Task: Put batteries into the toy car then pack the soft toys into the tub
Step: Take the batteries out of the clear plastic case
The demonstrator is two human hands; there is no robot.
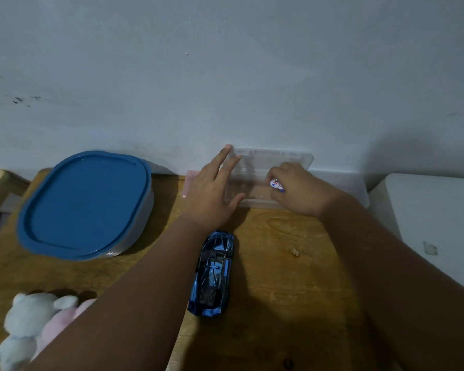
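A shiny blue toy car lies on the wooden table, nose toward the wall. Behind it stands a clear plastic box against the wall. My left hand rests flat on the box's left side, fingers spread. My right hand reaches into the box and pinches a white battery with red and blue print. The tub, closed with a blue lid, sits at the left. A white soft toy and a pink soft toy lie at the lower left, partly hidden by my left arm.
The pale wall runs right behind the box. A white surface adjoins the table on the right. A small crumb lies on the wood right of the car. A pinkish flat piece sits left of the box.
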